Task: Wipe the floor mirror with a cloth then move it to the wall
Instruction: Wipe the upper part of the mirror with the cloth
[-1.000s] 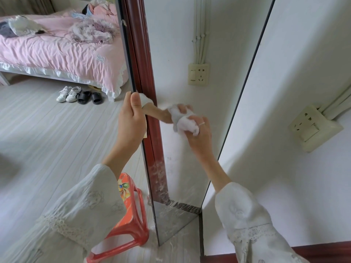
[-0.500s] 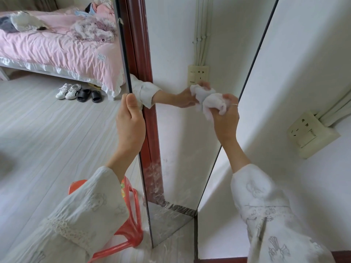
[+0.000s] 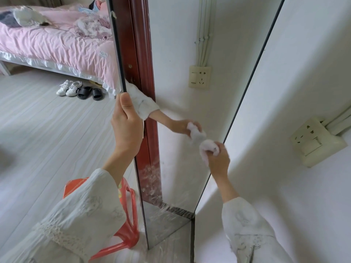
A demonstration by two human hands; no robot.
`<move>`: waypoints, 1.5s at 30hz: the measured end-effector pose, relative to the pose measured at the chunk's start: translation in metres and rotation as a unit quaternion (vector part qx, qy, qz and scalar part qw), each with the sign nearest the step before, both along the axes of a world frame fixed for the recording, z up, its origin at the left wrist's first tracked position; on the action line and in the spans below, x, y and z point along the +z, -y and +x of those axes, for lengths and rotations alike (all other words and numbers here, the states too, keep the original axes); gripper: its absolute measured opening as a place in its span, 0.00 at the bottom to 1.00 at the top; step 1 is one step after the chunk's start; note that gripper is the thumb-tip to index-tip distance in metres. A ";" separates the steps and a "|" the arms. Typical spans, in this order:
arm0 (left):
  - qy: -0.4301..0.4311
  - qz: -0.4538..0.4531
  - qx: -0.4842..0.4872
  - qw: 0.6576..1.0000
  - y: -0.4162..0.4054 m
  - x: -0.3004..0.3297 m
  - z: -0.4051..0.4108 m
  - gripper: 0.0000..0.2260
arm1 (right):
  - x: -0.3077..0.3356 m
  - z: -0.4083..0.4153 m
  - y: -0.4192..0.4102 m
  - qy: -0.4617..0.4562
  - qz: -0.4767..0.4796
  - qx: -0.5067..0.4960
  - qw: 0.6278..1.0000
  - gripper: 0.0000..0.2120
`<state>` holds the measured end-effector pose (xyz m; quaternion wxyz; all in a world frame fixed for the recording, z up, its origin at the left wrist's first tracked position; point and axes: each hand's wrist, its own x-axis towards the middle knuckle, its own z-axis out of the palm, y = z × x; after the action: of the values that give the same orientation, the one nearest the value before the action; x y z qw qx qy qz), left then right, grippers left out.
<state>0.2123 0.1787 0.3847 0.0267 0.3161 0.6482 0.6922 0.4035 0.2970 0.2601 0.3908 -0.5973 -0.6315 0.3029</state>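
We see the floor mirror (image 3: 176, 114) standing upright on the pale floor (image 3: 47, 133), its base set in the corner where the floor meets the white wall (image 3: 303, 73), its right edge close against that wall. Our left hand (image 3: 127, 128) grips the mirror's left edge, fingers wrapped behind the frame and the thumb lying up along the front. Our right hand (image 3: 218, 158) is curled around a bunched white cloth (image 3: 208, 147), which it presses against the glass near the mirror's right edge, about halfway up the visible height. The cloth sits at the fingertips, above and slightly left of the palm, and touches its own reflection. The lower part of the glass is streaked and smeared.

Just beside the mirror's left edge, low on the floor, stands a red plastic stool (image 3: 129, 221), partly hidden by our left sleeve (image 3: 79, 215). A wall socket (image 3: 315, 141) sits on the wall to the right of the mirror. Well apart, at the far left, a bed with pink bedding (image 3: 57, 44) has white sneakers (image 3: 69, 88) and black slippers (image 3: 91, 93) on the floor by its edge.
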 end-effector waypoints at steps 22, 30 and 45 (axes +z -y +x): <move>-0.022 -0.023 0.040 0.999 -0.004 -0.005 0.002 0.17 | -0.016 0.015 -0.039 -0.005 -0.023 -0.040 0.999 0.15; -0.028 -0.026 0.069 0.997 -0.008 -0.010 0.000 0.17 | 0.066 0.004 -0.089 -0.103 0.163 -0.022 0.981 0.06; -0.037 -0.014 0.085 0.996 -0.012 -0.011 0.002 0.17 | 0.015 0.026 -0.088 -0.204 -0.024 -0.143 0.968 0.16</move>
<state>0.2144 0.1902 0.3736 -0.0513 0.2846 0.6832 0.6705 0.4293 0.3846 0.2751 0.5365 -0.6163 -0.4385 0.3743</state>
